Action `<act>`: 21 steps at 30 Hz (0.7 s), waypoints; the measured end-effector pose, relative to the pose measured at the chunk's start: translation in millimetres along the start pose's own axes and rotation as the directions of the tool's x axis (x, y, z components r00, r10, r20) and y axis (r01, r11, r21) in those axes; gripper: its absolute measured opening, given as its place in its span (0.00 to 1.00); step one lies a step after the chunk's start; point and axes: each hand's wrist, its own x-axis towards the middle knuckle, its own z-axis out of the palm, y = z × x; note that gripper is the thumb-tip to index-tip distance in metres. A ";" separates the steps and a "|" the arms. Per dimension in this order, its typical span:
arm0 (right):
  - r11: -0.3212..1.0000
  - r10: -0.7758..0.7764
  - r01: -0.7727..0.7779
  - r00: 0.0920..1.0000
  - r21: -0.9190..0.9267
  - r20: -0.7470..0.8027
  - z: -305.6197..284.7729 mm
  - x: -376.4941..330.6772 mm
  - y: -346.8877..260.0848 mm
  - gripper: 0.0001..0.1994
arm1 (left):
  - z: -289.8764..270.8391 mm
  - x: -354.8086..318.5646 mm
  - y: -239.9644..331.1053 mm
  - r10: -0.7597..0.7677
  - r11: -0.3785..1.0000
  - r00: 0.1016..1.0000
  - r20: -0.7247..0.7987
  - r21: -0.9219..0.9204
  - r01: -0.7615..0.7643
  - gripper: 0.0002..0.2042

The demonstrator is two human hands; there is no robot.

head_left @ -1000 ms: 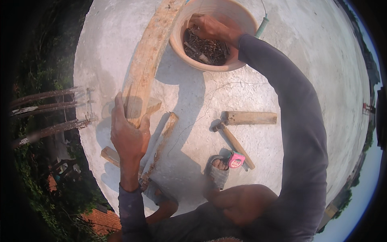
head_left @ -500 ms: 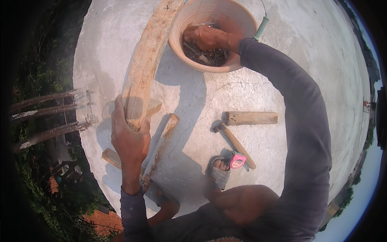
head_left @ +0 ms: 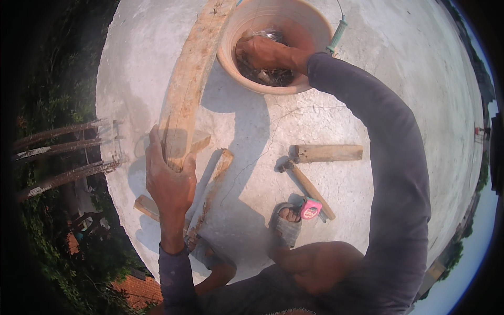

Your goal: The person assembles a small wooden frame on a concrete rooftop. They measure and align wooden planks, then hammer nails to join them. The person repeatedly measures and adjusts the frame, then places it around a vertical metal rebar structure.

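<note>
– Okay, head view: hands?

– Left hand (head_left: 170, 181), between 8 and 9 o'clock, grasps the near end of the plank (head_left: 191, 89), which runs up toward 11. Right hand (head_left: 265, 51) is inside the bucket (head_left: 229, 65) near 12; fingertips hidden, can't tell if gripping.

– Doing it well?

– Steady the plank, sift the loose bits (head_left: 282, 78) gently; ends may be sharp.

– Versus a second ago?

– Right hand's shifted toward 6, covering more bits; left grip unchanged.

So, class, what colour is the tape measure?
The tape measure is mainly pink; the head view shows it.
</note>
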 end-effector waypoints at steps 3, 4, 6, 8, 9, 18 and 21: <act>0.996 0.069 -0.061 0.987 0.060 -0.144 -15.0 -5.1 -7.4 0.18 | 0.4 -0.1 -1.6 0.034 0.999 0.999 -0.013 0.029 -0.033 0.43; 0.994 0.087 -0.070 0.974 0.087 -0.211 -22.1 -7.8 -6.7 0.18 | 0.6 -0.4 -2.2 0.039 0.999 0.999 -0.018 0.037 -0.038 0.43; 0.971 0.224 -0.200 0.954 0.134 -0.200 -35.3 -12.4 -4.6 0.18 | 1.2 -2.0 -3.5 0.015 0.999 1.000 -0.015 0.043 -0.014 0.43; 0.946 0.307 -0.269 0.924 0.181 -0.228 -47.7 -16.6 -2.1 0.17 | 1.3 -2.2 -3.8 0.012 0.999 1.000 -0.015 0.053 -0.012 0.43; 0.941 0.319 -0.271 0.912 0.202 -0.259 -55.5 -17.1 -0.5 0.18 | 1.3 -2.0 -3.4 0.017 0.998 1.000 -0.019 0.059 -0.016 0.43; 0.702 0.480 -0.263 0.861 0.662 -0.168 -85.9 -72.5 -76.4 0.14 | 3.1 -2.0 -4.5 0.027 0.999 0.999 -0.035 -0.019 -0.028 0.43; 0.863 0.378 -0.278 0.909 0.423 -0.174 -73.6 -109.8 -121.5 0.12 | 2.7 -3.9 -11.2 0.058 0.998 0.998 -0.034 0.037 -0.057 0.43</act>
